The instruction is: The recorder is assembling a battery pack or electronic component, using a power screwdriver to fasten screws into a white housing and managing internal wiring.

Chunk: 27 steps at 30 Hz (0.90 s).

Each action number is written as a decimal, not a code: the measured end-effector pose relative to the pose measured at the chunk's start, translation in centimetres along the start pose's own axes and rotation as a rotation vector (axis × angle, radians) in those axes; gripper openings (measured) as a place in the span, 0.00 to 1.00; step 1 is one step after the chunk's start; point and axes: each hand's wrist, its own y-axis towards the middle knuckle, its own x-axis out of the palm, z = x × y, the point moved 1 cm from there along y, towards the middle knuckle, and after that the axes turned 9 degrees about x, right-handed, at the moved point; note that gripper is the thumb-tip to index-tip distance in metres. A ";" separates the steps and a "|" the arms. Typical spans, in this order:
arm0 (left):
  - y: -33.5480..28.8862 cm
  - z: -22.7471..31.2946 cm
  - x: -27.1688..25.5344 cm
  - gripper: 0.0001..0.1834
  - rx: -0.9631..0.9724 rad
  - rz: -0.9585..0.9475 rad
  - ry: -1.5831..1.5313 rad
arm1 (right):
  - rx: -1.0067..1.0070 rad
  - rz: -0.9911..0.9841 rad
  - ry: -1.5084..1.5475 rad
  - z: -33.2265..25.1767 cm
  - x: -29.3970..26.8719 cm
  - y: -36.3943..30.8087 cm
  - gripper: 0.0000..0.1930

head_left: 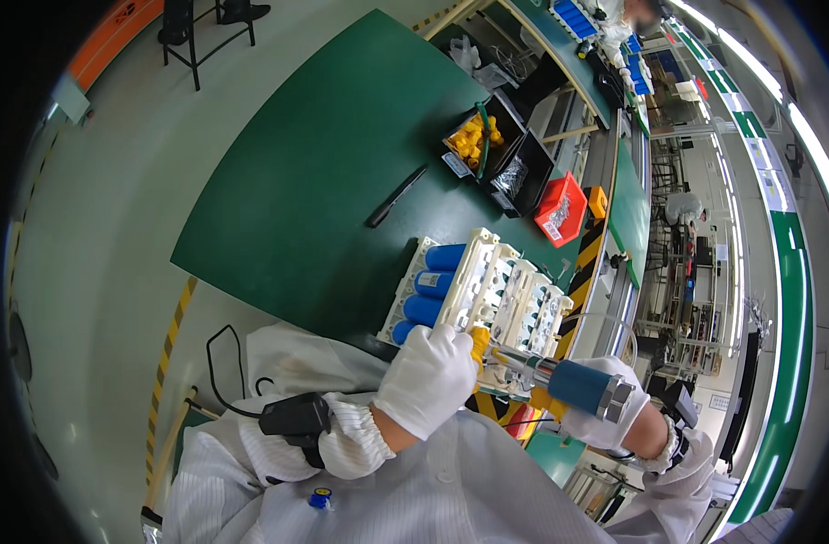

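A white plastic frame (498, 288) holding several blue cylinders (432, 284) stands at the near edge of the green table. My left hand (430, 381), in a white glove, is closed at the frame's near side. Its fingertips pinch a yellow plastic fitting (479, 343) there. My gloved right hand (605, 403) is wrapped round a blue and silver power screwdriver (577, 385). The tool lies nearly level, its slim metal end pointing left at the yellow fitting. Whether its tip touches the fitting is hidden.
Beyond the frame sit a black bin of yellow fittings (473, 140), a black bin of small metal parts (521, 172) and a red bin (560, 210). A black marker (396, 196) lies on the green table (315, 172). A conveyor line (605, 272) runs along the right; a co-worker (627, 14) is far off.
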 end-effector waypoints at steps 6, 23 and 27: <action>-0.1 0.1 -0.2 0.06 0.009 -0.007 0.025 | -0.262 0.095 -0.199 2.7 1.0 -0.3 0.13; -0.7 0.6 -3.6 0.13 -0.180 0.041 -0.168 | 0.228 -0.064 -0.182 1.2 1.0 2.6 0.21; 0.3 -1.5 -4.2 0.09 -0.204 0.042 -0.011 | 0.316 -0.107 -0.266 0.4 0.2 3.4 0.20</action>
